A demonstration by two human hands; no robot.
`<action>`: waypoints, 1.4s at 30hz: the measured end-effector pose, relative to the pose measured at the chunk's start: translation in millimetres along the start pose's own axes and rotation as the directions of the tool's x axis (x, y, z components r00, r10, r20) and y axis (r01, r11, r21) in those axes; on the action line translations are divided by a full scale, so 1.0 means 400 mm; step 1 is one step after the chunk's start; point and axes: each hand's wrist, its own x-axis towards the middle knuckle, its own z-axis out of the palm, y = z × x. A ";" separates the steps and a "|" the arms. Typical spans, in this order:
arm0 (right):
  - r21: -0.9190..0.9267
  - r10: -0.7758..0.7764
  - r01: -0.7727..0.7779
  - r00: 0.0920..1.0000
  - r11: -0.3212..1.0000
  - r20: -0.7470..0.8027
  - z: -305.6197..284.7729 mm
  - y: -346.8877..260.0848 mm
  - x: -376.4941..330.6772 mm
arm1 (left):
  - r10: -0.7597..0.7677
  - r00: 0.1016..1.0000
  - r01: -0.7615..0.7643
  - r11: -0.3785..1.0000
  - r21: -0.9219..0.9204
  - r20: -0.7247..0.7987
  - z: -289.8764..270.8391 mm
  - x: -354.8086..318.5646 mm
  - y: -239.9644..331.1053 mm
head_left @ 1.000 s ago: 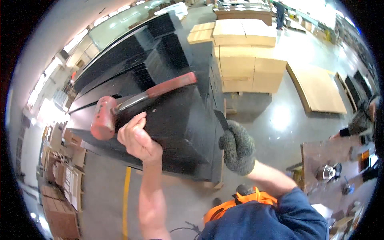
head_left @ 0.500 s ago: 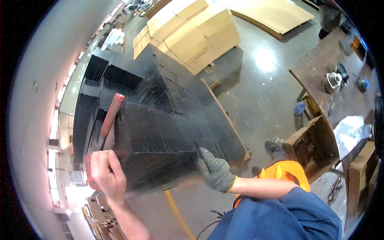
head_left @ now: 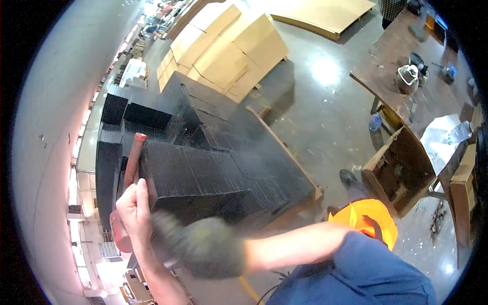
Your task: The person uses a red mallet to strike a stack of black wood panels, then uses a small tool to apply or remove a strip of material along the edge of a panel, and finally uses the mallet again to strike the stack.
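Note:
My bare left hand [head_left: 133, 203] is closed around the shaft of a red mallet [head_left: 131, 168]. Its handle end points up and away, and its reddish head [head_left: 118, 235] hangs below my fist. The mallet lies against the left side of a big stack of black ribbed sheets [head_left: 203, 168] on a wooden pallet [head_left: 284, 152]. My right hand [head_left: 203, 246] wears a grey knit glove and is heavily blurred at the near front edge of the stack. Its fingers cannot be made out.
Stacks of flat cardboard boxes [head_left: 229, 51] stand behind the black sheets, with a pale wooden board [head_left: 325, 15] beyond. A cluttered workbench [head_left: 422, 86], a blue bottle [head_left: 374, 122] and a wooden crate [head_left: 401, 168] are at the right. An orange item [head_left: 366, 218] hangs at my chest.
The view has swung over the stack. The mallet went from lying across the top to upright at the stack's left side, and my gloved right hand moved left along the front edge toward it.

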 end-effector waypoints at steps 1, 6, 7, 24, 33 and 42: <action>0.130 -0.187 0.242 0.925 0.962 -0.331 -0.005 0.009 0.016 | -0.019 1.000 0.020 0.999 0.041 -0.019 -0.004 0.002 0.003; 0.081 0.641 -0.642 0.766 0.762 0.048 -0.013 0.109 -0.076 | 0.064 0.998 -0.064 0.998 -0.019 -0.009 0.005 0.008 0.016; 0.082 0.734 -0.737 0.676 0.671 0.073 -0.005 0.106 -0.085 | 0.074 0.997 -0.074 0.997 -0.009 -0.015 0.005 0.007 0.019; 0.326 0.313 -0.302 0.950 0.896 0.019 -0.063 -0.045 0.158 | 0.032 0.999 -0.032 0.997 0.073 0.001 -0.001 0.000 0.044; 0.678 0.198 -0.069 0.974 0.732 -0.115 0.004 0.013 0.043 | 0.095 0.995 -0.095 0.995 -0.005 -0.025 0.009 0.004 0.016; 0.473 0.272 -0.349 0.936 0.809 0.225 -0.075 0.036 0.112 | 0.138 0.989 -0.138 0.990 0.004 -0.052 0.007 0.001 0.015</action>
